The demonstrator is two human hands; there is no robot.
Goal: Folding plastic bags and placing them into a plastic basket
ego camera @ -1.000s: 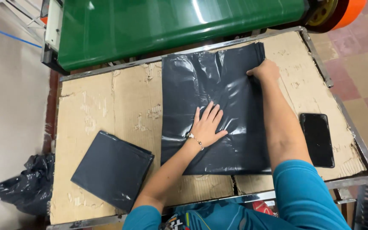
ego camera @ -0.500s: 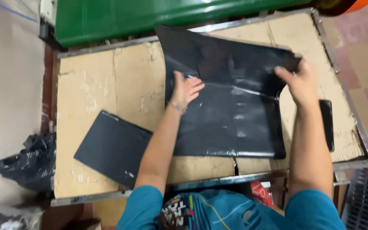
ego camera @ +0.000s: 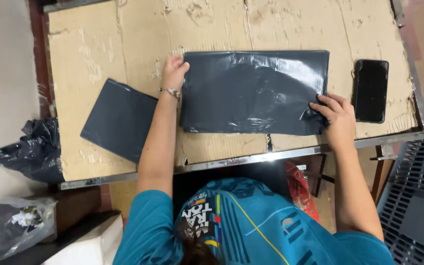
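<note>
While both hands sit on the folded dark plastic sheet [ego camera: 253, 91], I read the step in hand as flattening a fold on the cardboard-covered table [ego camera: 99, 44]. Left hand [ego camera: 173, 72], left of centre in the frame, rests at the sheet's left edge, fingers curled over that edge, thumb side hidden; whether it pinches or only presses I can't tell. Right hand [ego camera: 337, 115], lower right of centre, has its grip closed on the sheet's lower right corner, fingers spread on top, plastic puckered under them.

To do this well, my judgement: keep the two short edges lined up, hold the right corner pinned, smooth from the middle outward so trapped air leaves, and press the crease flat. Slippery film may slide on cardboard, so pressure should go down, not sideways.

Sheet position: centre of the frame, long side running left to right, spanning between the two hands and touching both. Its lower edge lies near the table's metal rim.

Other items: smaller folded dark packet [ego camera: 119, 120] at lower left, just beside the left forearm; black phone [ego camera: 370, 91] at right, close to the sheet's right edge but apart from it; crumpled black bag [ego camera: 30, 149] off the table at far left.
</note>
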